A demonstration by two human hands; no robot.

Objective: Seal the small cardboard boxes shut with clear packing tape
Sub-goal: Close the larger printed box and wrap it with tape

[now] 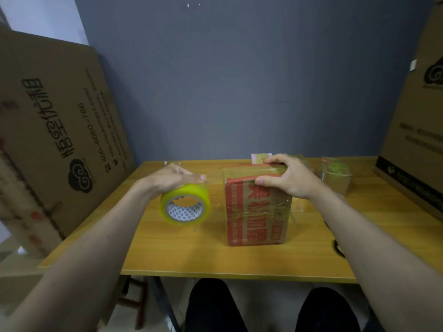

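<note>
A blue-grey wall (239,80) stood behind a yellow wooden table (167,255). Large printed cardboard sheets leaned at the far left (55,130) and far right (417,111). Light was dim and even. Pale floor (14,295) showed below, near left.

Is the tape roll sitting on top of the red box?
No, the left hand holds the yellow tape roll beside the red-printed box, while the right hand grips the box's top.
</note>
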